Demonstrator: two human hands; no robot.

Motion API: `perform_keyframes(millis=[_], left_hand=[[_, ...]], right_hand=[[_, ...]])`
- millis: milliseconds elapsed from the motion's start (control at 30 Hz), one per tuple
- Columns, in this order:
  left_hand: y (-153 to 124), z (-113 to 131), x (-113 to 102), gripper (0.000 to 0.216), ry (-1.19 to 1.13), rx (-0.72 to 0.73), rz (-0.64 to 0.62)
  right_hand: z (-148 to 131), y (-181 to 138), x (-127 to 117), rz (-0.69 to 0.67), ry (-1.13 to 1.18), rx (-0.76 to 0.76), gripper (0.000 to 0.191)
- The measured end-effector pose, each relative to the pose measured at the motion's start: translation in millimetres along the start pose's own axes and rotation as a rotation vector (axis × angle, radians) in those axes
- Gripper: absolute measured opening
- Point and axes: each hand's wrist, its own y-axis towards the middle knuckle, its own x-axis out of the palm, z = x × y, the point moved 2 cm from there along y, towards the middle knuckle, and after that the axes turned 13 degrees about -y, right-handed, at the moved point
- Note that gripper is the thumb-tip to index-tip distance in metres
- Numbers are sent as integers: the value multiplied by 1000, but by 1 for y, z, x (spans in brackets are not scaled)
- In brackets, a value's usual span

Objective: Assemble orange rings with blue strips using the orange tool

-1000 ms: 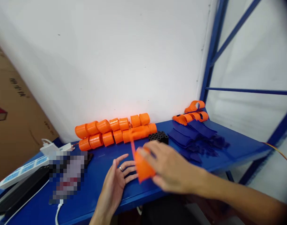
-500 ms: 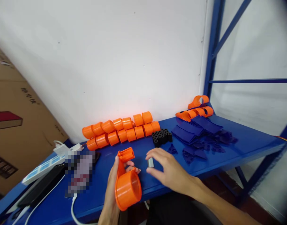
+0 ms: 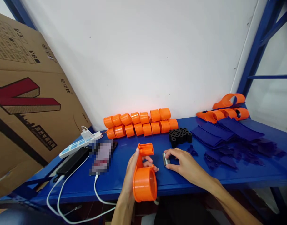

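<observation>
My left hand (image 3: pixel 128 178) is wrapped round an orange plastic piece (image 3: pixel 144 185), which has a wide ring at its lower end and a smaller channel-shaped part at the top. To the right of it, low over the blue table, my right hand (image 3: pixel 184 162) pinches a small silvery-grey rectangular block (image 3: pixel 166 160) between thumb and fingers. The block is slightly tilted; whether it touches the tabletop I cannot tell. Just beyond the right hand stands a cluster of black tubes (image 3: pixel 179 136), with a small dark blue scrap (image 3: pixel 192 150) near it.
Two rows of orange rings (image 3: pixel 138 128) line the wall. Dark blue sheets (image 3: pixel 209 134) and orange pieces (image 3: pixel 230 101) lie at the right of the blue table (image 3: pixel 124 156). A power strip (image 3: pixel 75 147), black box (image 3: pixel 73 161), cables and blurred phone-like item (image 3: pixel 102 156) are left, by a carton (image 3: pixel 35 93).
The view has swung left, so everything sits farther right in the picture. The silvery block has tilted in my right fingers. My left hand keeps the orange piece.
</observation>
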Motion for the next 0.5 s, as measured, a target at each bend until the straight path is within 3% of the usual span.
perform_keyframes(millis=[133,233,333,433,500], left_hand=[[1,-1,1,50,-10,24,-1],[1,-3,1,47,-30,41,6],[1,-3,1,45,-46,50,29],[0,-2,2,45,-35,37,19],[-1,-2,3,46,-29,23,11]], right_hand=[[6,-1,3,27,174,37,12],[4,-2,-1,183,347,107,16],[-2,-1,-6,293,700,189,22],[-8,7,-5,260,1136,271,26],[-12,14,-1,284,1272,311,24]])
